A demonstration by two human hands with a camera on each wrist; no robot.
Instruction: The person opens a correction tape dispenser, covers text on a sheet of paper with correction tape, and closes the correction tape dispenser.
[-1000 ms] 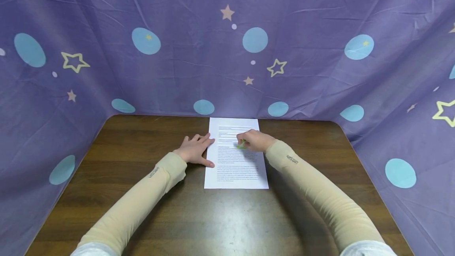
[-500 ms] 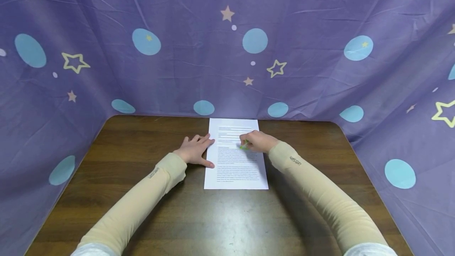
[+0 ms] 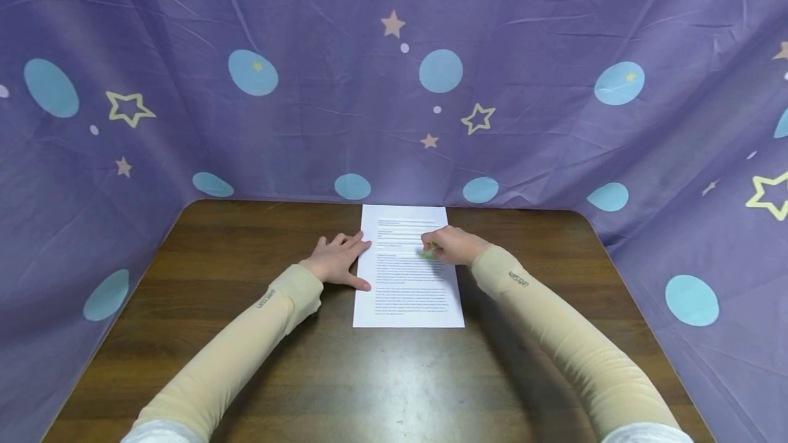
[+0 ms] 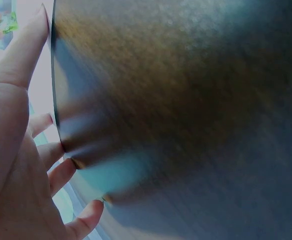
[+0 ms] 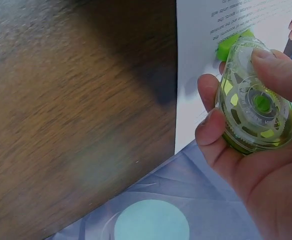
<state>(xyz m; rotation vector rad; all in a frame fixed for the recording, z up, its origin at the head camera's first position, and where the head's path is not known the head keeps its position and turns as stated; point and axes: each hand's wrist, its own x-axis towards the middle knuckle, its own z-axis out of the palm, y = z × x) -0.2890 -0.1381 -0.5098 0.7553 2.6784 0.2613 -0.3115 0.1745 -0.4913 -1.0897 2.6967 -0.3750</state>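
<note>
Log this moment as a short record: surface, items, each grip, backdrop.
Surface: brown wood-grain table
Document: printed sheet, flat on the table
Tool: clear-and-green correction tape dispenser, over the sheet
Tip contact: cannot tell
Left grip: bare hand, fingers spread, thumb on the sheet's left margin
Right grip: bare hand, fingers curled round the dispenser
Clothing: beige sleeves
Backdrop: purple cloth, stars and blue spots

1. Rounded, clear-and-green plastic tape dispenser (image 5: pixel 258 102): smooth, glossy, see-through.
2. White, rectangular printed paper sheet (image 3: pixel 406 269): smooth, matt.
3. Broad, brown wood-grain tabletop (image 3: pixel 394 374): dark-streaked, smooth-looking, softly glossy where light falls.
4. Purple, star-and-dot-patterned cloth curtain (image 3: pixel 345 142): creased, mostly matt, faint sheen along some folds.
5. Long, beige cloth sleeves (image 3: pixel 234 344): matt, finely wrinkled along the right one.
6. Pale grey cloth cuffs (image 3: pixel 163 432): matt.
</note>
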